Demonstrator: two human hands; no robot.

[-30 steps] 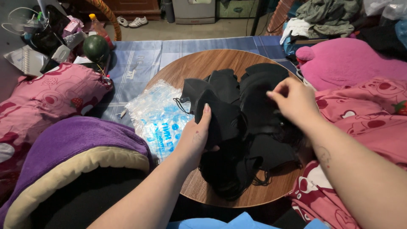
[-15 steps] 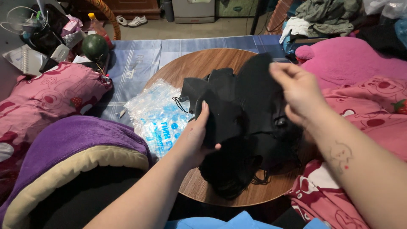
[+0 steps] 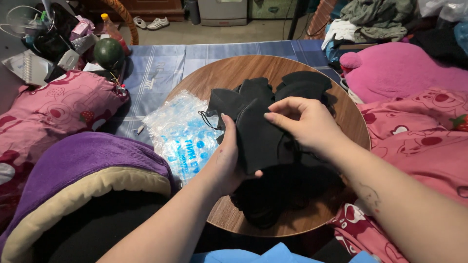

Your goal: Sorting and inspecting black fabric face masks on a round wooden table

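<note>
A heap of black face masks point(image 3: 287, 87) lies on a round wooden tabletop point(image 3: 229, 73). My left hand point(image 3: 226, 163) grips a stack of black masks point(image 3: 258, 141) from the left, thumb under the stack's lower edge. My right hand point(image 3: 304, 122) rests on the same stack from the right, its fingertips pinching the top mask's upper edge. More masks point(image 3: 263, 204) lie in shadow below the hands near the table's front edge.
A crinkled clear plastic bag with blue print point(image 3: 183, 134) lies on the table's left rim. A purple and cream cushion point(image 3: 83, 170) sits at the left front, pink bedding point(image 3: 419, 131) to the right, a pink pillow point(image 3: 53, 107) and clutter at the far left.
My right hand has come down and leftward from the heap's right side onto the stack in my left hand. The left hand has stayed in place, holding the stack.
</note>
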